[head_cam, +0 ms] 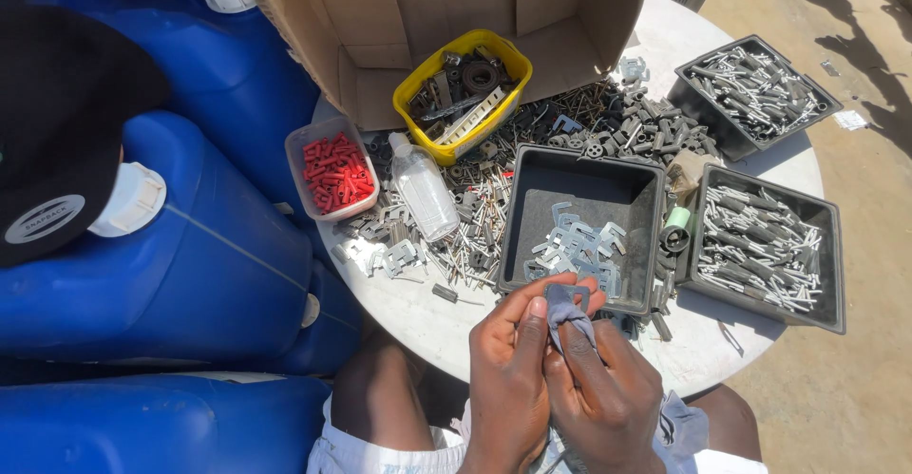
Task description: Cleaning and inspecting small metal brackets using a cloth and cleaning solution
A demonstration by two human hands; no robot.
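My left hand [506, 379] and my right hand [608, 403] meet at the near edge of the round white table [427, 317]. Together they pinch a small grey U-shaped metal bracket [568, 293] wrapped in a grey-blue cloth [570, 320]. The left thumb presses on the cloth from the left, and the right fingers hold it from below. Just beyond my hands stands a dark square tray [579, 213] holding several similar grey brackets [578, 246].
Two dark trays of grey pins [769, 246] [755, 85] sit on the right. A yellow tub of parts [463, 89], a clear tub of red plugs [332, 172], a clear bottle [423, 189] and loose hardware cover the table. An open cardboard box [446, 18] stands behind. Blue jerrycans [190, 246] crowd the left.
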